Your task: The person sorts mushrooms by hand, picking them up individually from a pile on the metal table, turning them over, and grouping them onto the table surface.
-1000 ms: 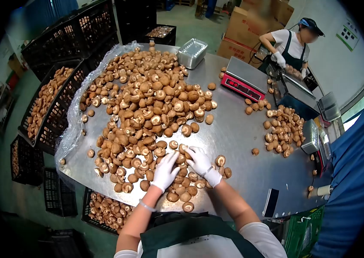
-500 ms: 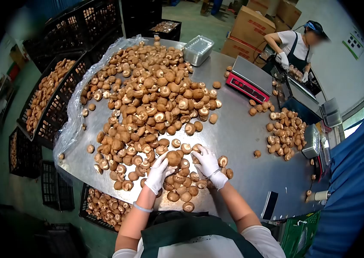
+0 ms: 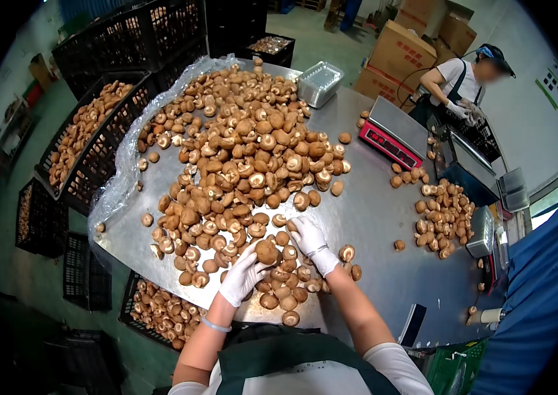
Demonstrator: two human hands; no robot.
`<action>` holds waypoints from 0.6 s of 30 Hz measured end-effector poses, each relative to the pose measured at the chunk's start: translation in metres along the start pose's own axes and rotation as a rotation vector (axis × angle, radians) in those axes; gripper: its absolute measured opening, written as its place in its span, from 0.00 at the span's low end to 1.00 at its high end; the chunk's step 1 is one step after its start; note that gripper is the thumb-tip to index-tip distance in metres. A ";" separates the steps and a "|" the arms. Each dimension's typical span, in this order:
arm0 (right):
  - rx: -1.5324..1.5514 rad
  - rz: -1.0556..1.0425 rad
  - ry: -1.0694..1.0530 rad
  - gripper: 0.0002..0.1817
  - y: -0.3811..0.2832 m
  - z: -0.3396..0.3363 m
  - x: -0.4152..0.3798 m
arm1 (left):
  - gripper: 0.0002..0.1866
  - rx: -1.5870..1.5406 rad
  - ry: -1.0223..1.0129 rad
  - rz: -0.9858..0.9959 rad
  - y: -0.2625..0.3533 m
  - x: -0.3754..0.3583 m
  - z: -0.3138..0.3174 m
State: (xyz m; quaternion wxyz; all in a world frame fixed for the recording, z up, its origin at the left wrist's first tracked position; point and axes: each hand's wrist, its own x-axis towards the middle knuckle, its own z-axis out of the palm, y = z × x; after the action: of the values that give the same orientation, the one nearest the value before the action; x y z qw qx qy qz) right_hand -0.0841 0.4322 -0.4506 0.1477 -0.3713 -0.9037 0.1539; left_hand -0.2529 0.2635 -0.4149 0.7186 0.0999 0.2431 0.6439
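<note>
My left hand (image 3: 244, 276), in a white glove, is closed around a large brown shiitake mushroom (image 3: 266, 251), its cap facing up. My right hand (image 3: 310, 238), gloved too, reaches just beyond it with curled fingertips on a smaller mushroom (image 3: 291, 226); the palm side is hidden. Between and below the hands lies a small group of mushrooms (image 3: 283, 288), some cap up, some stem up. A big heap of mushrooms (image 3: 246, 145) spreads over the metal table (image 3: 364, 217) in front of me.
Clear plastic sheeting (image 3: 121, 161) edges the table's left side, beside black crates (image 3: 88, 178) of mushrooms. A red scale (image 3: 391, 145), plastic trays (image 3: 320, 83) and another mushroom pile (image 3: 445, 217) are farther off. A phone-like slab (image 3: 413, 324) lies at right. A co-worker (image 3: 463, 85) stands at back right.
My right hand has moved slightly forward onto a mushroom. The large mushroom stays in my left hand. The view has shifted a little, and the co-worker's hands have come together.
</note>
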 end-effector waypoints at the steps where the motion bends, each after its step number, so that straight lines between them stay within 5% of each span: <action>1: 0.193 0.064 0.009 0.21 0.005 0.003 0.003 | 0.25 0.051 0.035 0.023 0.000 -0.004 -0.004; 3: 0.708 0.189 -0.094 0.24 0.002 -0.011 0.008 | 0.26 -0.001 0.013 0.037 0.007 -0.010 -0.011; 4: 0.706 0.191 -0.100 0.24 -0.001 -0.015 0.004 | 0.27 -0.011 0.020 0.038 0.005 -0.012 -0.014; 6: 1.456 0.374 -0.195 0.24 -0.018 -0.031 -0.006 | 0.28 0.024 0.049 0.056 0.007 -0.017 -0.004; 7: 1.592 0.380 -0.230 0.24 -0.028 -0.042 -0.010 | 0.30 0.071 0.071 0.075 0.007 -0.018 0.002; 12: 1.963 0.489 -0.243 0.22 -0.041 -0.037 -0.032 | 0.34 0.140 0.092 0.092 0.007 -0.023 0.014; 15: 1.626 0.555 -0.399 0.24 -0.068 -0.048 -0.042 | 0.34 0.196 0.159 0.127 0.002 -0.029 0.010; 16: 1.412 0.463 -0.481 0.25 -0.078 -0.051 -0.050 | 0.33 0.393 0.146 0.151 0.003 -0.035 0.013; 18: 1.473 0.508 -0.584 0.28 -0.089 -0.021 -0.065 | 0.31 0.833 0.160 0.201 0.004 -0.045 0.017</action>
State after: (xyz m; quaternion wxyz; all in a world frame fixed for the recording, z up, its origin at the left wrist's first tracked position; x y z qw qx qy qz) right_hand -0.0879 0.3286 -0.4071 0.0732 -0.3171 -0.4624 0.8248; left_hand -0.2505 0.2228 -0.3886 0.5295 0.3541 0.5261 0.5634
